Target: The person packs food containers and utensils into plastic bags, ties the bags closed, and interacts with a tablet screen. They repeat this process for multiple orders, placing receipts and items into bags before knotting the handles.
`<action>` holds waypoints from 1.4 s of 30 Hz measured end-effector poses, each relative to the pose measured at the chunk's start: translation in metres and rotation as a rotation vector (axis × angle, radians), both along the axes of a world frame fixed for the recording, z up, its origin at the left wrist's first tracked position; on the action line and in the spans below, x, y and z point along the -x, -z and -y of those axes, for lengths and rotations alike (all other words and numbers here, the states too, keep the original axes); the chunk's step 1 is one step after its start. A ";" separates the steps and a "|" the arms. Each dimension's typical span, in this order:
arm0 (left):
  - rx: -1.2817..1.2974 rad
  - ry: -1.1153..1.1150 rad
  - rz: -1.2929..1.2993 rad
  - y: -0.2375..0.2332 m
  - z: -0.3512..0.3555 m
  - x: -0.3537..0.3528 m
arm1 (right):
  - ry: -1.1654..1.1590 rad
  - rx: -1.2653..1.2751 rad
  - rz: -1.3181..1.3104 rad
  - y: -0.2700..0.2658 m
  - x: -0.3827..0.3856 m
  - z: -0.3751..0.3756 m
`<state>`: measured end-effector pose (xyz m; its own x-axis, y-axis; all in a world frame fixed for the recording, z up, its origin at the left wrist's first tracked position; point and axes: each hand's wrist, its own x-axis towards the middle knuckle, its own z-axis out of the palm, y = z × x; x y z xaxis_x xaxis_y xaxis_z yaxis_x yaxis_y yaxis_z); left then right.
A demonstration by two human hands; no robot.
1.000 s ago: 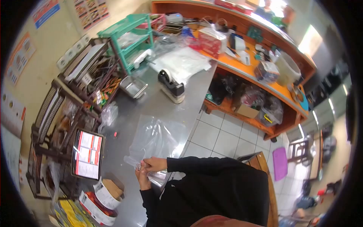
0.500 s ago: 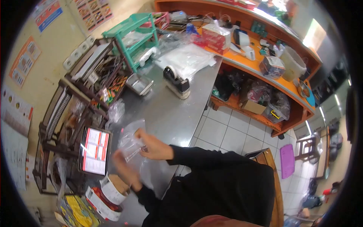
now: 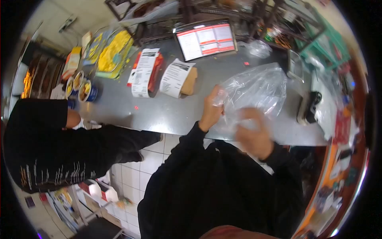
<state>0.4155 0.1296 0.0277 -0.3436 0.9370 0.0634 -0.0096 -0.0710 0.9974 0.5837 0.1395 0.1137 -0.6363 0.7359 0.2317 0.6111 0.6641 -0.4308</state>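
A clear plastic bag is puffed out over the steel table, its body pointing away from me to the right. My left hand is closed on the bag's near left edge, fingers pinching the film. Close by on the right, my right hand is smeared by motion, its fingers overlapping the bag's near side. To the left of my left hand stand a brown paper packet with a printed slip on it and a red packet with a long receipt.
Behind the packets leans a lit tablet. At left are a tray of yellow food and several filled cups. A black tape dispenser and a metal tin are at right. Another person in black is on my left.
My view has swung left, bringing the other person, cups and food tray into sight. The plastic bag, narrower and bunched between my hands before, is now spread wide.
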 end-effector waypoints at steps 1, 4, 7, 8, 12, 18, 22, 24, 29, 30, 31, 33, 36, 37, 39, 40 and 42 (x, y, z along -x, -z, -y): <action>0.075 -0.093 0.407 0.006 0.008 0.001 | -0.196 0.130 0.117 0.001 0.019 0.008; 0.131 -0.260 -0.046 0.003 0.076 0.068 | -0.149 0.367 0.885 0.081 0.023 -0.054; 0.174 -0.453 -0.817 0.014 0.110 0.075 | -1.076 0.238 0.388 0.094 0.041 -0.085; 0.305 -0.411 -0.894 0.009 0.121 0.071 | -1.139 0.687 0.213 0.068 0.075 -0.096; 0.264 -0.360 -0.587 0.000 0.156 0.069 | -0.262 0.157 -0.017 0.055 0.202 -0.106; 0.320 0.250 0.002 -0.004 0.191 0.095 | -0.281 0.050 0.538 0.112 0.252 -0.121; 0.173 0.211 0.360 -0.012 0.165 0.100 | -0.356 0.164 0.470 0.094 0.211 -0.146; 0.150 0.155 0.357 -0.020 0.146 0.102 | -0.410 0.302 0.212 0.092 0.174 -0.162; 0.061 0.178 0.456 -0.020 0.093 0.106 | -0.450 0.473 -0.623 0.006 0.115 -0.104; 0.047 0.193 0.491 -0.021 0.084 0.109 | -0.471 0.152 -0.620 0.003 0.109 -0.084; 0.034 0.214 0.522 -0.023 0.074 0.109 | -0.420 0.145 -0.552 0.006 0.106 -0.056; -0.087 0.174 0.532 -0.038 0.062 0.113 | -0.339 -0.166 -0.366 0.034 0.100 -0.010; -0.084 0.334 0.455 -0.079 0.054 0.113 | -0.382 -0.044 -0.063 0.080 0.087 0.000; -0.071 0.412 0.356 -0.086 0.052 0.107 | -0.390 -0.029 0.002 0.078 0.081 -0.001; -0.189 0.470 0.255 -0.110 0.043 0.091 | -0.425 0.007 0.130 0.072 0.065 -0.007; -0.330 0.455 0.358 -0.114 0.036 0.078 | -0.446 -0.051 0.237 0.065 0.052 -0.006; -0.337 0.548 0.495 -0.138 0.018 0.053 | -0.401 -0.115 0.410 0.040 0.033 -0.004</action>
<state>0.3626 0.1118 0.1656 0.0966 0.9380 0.3330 -0.5648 -0.2238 0.7943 0.5511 0.1433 0.0733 -0.9146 0.4033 -0.0280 0.4035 0.9065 -0.1238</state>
